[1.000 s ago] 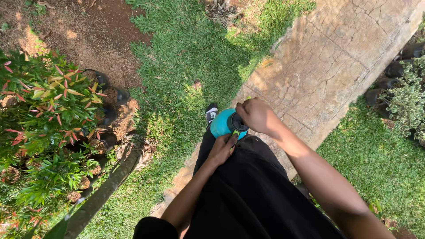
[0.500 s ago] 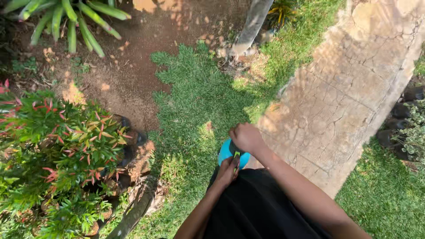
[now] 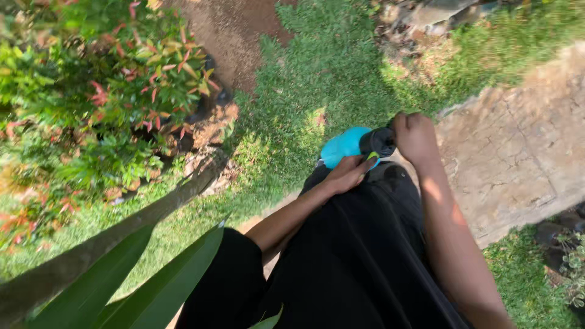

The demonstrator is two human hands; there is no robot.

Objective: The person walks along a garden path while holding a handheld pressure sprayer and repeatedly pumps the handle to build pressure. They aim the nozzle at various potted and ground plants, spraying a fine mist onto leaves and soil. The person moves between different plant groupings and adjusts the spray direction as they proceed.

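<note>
2 bare hands meet just right of the frame's centre, both on a turquoise tool (image 3: 345, 146) with a black end (image 3: 378, 141). The right hand (image 3: 415, 135) is clenched around the black end, knuckles turned up toward the top of the frame, its forearm running down to the lower right corner. The left hand (image 3: 348, 173) lies just below the turquoise body, fingers stretched flat and touching its lower edge, with a small yellow-green part showing at the fingertips; whether it truly grips the tool or only steadies it cannot be told. The tool itself sits tilted, turquoise part to the left, black part to the right, held above the person's black garment (image 3: 359, 256), which fills the lower middle of the frame. A black sleeve (image 3: 228, 274) covers the left upper arm at the bottom centre.

Beyond the hands, a strip of short green grass (image 3: 317, 79) runs from the upper middle down to the left. To the right lies a pale, cracked stone path (image 3: 518, 158), crossing the right side of the frame, with more grass and dark stones in the lower right corner. Bare brown soil (image 3: 234, 30) shows at the top centre. A shrub with green and red leaves (image 3: 103, 91) fills the upper left. Broad green leaves (image 3: 134, 286) close to the camera cut across the lower left corner.
</note>
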